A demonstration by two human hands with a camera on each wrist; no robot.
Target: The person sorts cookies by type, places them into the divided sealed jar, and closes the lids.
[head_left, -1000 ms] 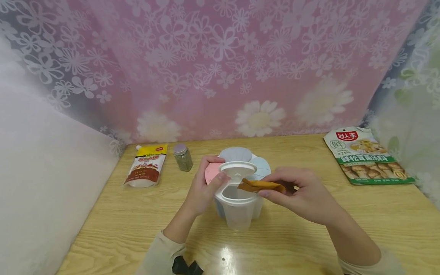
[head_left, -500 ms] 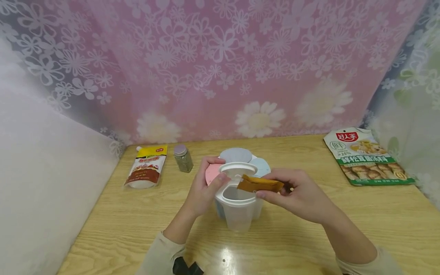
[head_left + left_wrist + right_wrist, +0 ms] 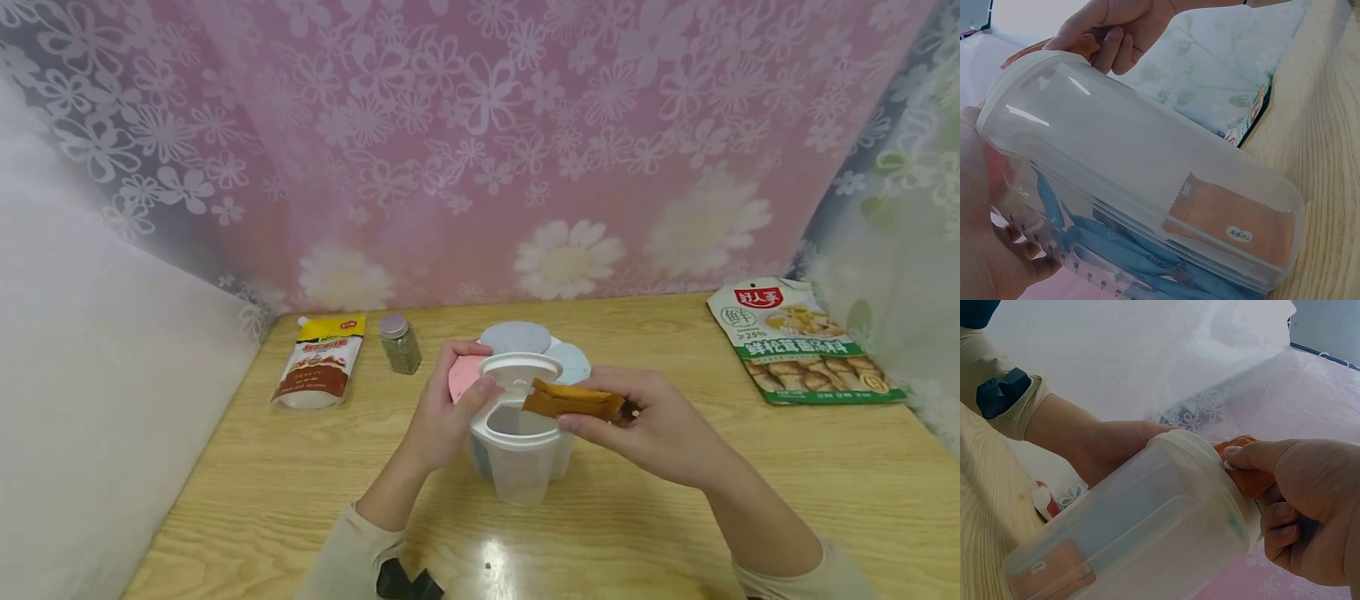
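In the head view my left hand (image 3: 442, 417) grips a clear plastic storage container (image 3: 522, 475) with several compartments on the table. Its thumb lies by the raised white lid (image 3: 519, 371) of the front compartment, whose mouth is uncovered. Pink, grey and blue lids cover other compartments. My right hand (image 3: 663, 429) pinches an orange-brown snack packet (image 3: 573, 402) between thumb and fingers, right over that mouth. A similar packet (image 3: 1235, 222) lies at the bottom of the front compartment in the left wrist view. Blue packets (image 3: 1119, 244) show through the wall of a neighbouring compartment.
On the wooden table (image 3: 262, 500), a spouted pouch (image 3: 318, 362) and a small lidded jar (image 3: 400, 344) of dried bits stand at the left. A large green-and-white food bag (image 3: 806, 342) lies at the right. Flowered cloth (image 3: 487, 150) bounds the back.
The orange-brown packet has turned slightly in my right hand, so more of its flat side shows. My left hand and the container stay in place.
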